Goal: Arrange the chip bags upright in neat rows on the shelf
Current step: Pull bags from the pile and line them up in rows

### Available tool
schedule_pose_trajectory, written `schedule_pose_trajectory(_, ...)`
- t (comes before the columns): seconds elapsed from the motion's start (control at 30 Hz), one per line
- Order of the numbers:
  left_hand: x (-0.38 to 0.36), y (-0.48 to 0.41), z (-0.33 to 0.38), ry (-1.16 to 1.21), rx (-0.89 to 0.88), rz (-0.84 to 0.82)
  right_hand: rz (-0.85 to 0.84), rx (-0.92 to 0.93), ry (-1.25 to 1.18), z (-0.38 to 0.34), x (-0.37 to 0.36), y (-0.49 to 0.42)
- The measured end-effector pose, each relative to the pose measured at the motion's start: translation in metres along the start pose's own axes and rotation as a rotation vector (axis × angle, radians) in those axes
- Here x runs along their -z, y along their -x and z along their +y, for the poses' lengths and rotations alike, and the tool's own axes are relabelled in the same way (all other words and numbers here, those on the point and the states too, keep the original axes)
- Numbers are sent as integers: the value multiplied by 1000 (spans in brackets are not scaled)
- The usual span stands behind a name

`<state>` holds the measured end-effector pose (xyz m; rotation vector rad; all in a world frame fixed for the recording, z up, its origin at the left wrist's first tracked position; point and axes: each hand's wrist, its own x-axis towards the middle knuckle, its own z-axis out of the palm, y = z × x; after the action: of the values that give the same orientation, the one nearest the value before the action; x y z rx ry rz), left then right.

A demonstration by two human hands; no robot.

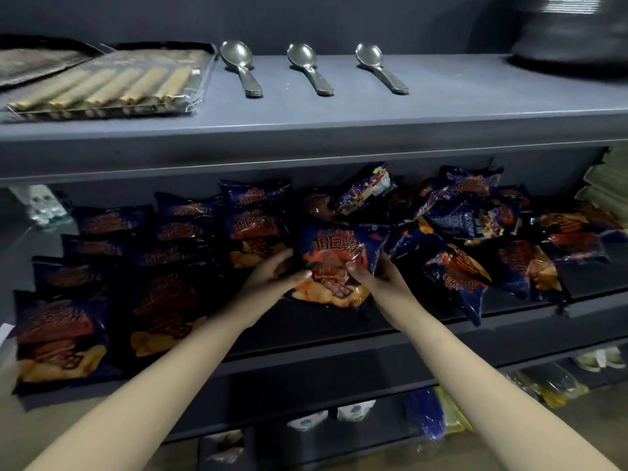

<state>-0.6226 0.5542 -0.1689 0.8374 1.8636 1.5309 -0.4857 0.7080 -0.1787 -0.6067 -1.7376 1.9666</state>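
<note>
The shelf (pixel 492 326) is taken up across its width by dark blue chip bags. On its left side, the rows (pixel 112 266) are laid overlapping front to back, printed faces outward and leaned back rather than fully upright, so that each label can be read. On the right, a heap (pixel 475 226) is seen tumbled, with some bags turned back-side out and one hung over the front edge (these are judged to be unsorted as yet). Between the two, one chip bag (pixel 334 260) is held face forward, just beside the nearest ordered column. It is gripped at both edges. The left hand (pixel 272 273) is curled round its left side and the right hand (pixel 377 277) round its right, with the thumbs (pixel 302 275) pressed on the front. This way the bag can be kept square and steered into line.
</note>
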Motion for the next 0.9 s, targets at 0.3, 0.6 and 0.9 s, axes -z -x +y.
schedule_pose_trajectory(0.3, -9, 16, -6, -8, 85, 11, -43, 31, -1, 10, 1, 8)
schedule_pose_trajectory(0.6, -12, 26, -5, -197, -52, 56, -33, -10, 56, 21, 6, 6)
schedule_pose_trajectory(0.9, -11, 56, -29, -1121, -548, -1, 114, -31, -72, 31, -8, -14)
